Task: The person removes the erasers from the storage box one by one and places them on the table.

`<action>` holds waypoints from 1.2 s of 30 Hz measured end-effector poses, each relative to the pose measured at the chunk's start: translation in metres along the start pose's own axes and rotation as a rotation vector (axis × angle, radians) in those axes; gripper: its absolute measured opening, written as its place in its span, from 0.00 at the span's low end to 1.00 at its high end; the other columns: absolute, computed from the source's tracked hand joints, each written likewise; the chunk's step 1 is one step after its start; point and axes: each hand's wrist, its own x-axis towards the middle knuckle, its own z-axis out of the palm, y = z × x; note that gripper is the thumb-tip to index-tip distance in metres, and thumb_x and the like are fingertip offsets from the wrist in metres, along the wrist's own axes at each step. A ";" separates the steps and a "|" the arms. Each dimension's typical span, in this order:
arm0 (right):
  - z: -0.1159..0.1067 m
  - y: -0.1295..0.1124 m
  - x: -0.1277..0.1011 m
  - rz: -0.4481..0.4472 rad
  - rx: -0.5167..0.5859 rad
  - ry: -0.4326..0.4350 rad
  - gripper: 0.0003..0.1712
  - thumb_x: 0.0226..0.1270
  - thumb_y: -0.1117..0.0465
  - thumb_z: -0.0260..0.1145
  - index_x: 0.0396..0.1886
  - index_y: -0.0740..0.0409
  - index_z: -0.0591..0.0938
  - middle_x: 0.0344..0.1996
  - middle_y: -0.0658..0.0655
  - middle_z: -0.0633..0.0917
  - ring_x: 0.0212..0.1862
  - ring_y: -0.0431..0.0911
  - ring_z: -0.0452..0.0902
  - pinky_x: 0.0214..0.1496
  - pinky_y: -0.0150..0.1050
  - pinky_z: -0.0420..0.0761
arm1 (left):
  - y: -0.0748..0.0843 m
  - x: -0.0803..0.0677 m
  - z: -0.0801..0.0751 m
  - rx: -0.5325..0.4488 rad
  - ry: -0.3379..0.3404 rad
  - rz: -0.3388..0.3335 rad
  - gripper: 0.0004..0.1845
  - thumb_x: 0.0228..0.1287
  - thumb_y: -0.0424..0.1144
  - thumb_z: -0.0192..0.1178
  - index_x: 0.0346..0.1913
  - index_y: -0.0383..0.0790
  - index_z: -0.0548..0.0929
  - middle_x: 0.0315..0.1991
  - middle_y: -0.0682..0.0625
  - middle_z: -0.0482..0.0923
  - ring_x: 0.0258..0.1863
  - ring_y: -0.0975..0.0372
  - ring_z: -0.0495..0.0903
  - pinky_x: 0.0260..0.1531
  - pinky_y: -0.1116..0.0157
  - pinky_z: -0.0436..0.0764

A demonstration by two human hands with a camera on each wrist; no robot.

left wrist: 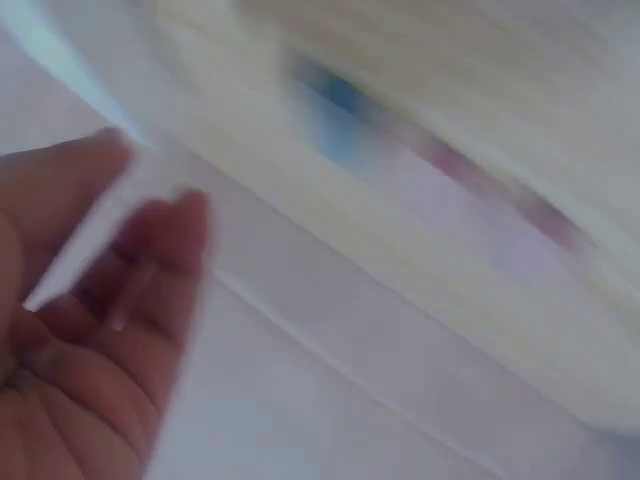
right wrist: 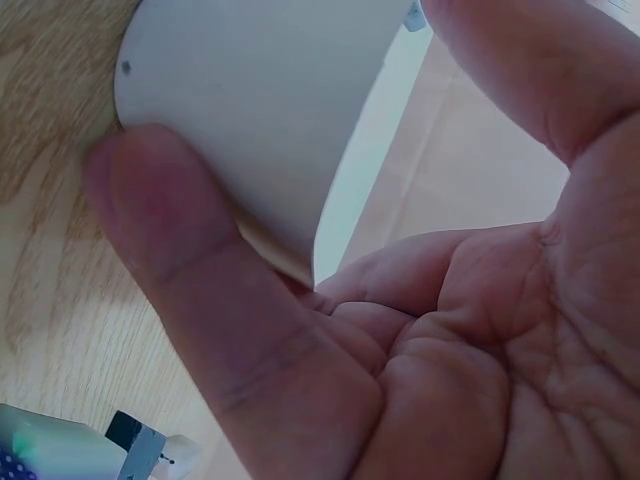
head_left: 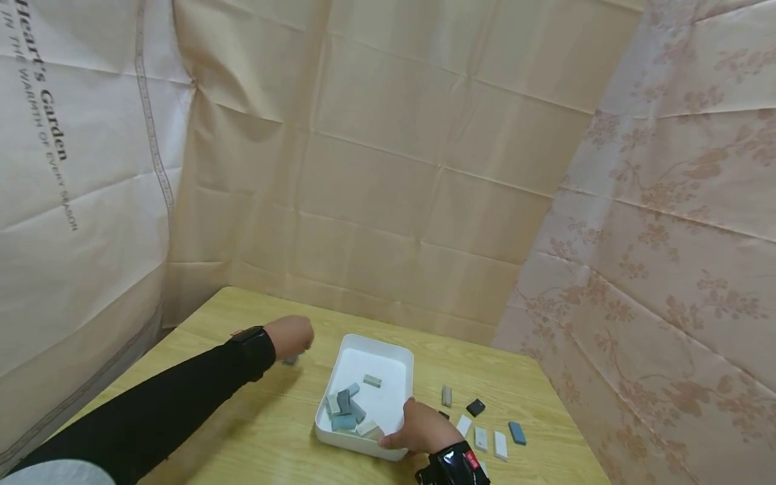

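Observation:
My right hand [head_left: 422, 428] grips the near right corner of a white tray [head_left: 405, 357]; the right wrist view shows its thumb and fingers against the tray's wall [right wrist: 260, 90]. Several small rectangular blocks [head_left: 343, 422] in blue, grey and beige lie heaped at the tray's near left end. A single greenish-grey block [head_left: 372, 381] lies apart on its floor. Left of the tray, my left hand [head_left: 291, 335] hangs over the table beside a bluish block [head_left: 292, 360], partly hidden below it. In the blurred left wrist view, its fingers [left wrist: 185, 235] are loosely bent with nothing visible between them and the thumb.
Right of the tray, several loose blocks lie on the wooden table [head_left: 521, 391]: a black one [head_left: 475, 407], a blue one [head_left: 517, 433], a grey-brown one [head_left: 446, 396] and white ones [head_left: 500, 445]. Beige cloth [head_left: 388, 168] hangs behind the table, with patterned cloth [head_left: 661, 269] at right.

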 end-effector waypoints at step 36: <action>0.000 0.003 -0.006 -0.042 0.045 -0.011 0.39 0.58 0.48 0.84 0.54 0.73 0.77 0.37 0.60 0.83 0.36 0.52 0.81 0.46 0.54 0.81 | 0.056 0.021 0.002 -0.203 0.174 0.149 0.05 0.56 0.29 0.74 0.32 0.43 0.94 0.41 0.49 0.87 0.41 0.60 0.84 0.47 0.62 0.85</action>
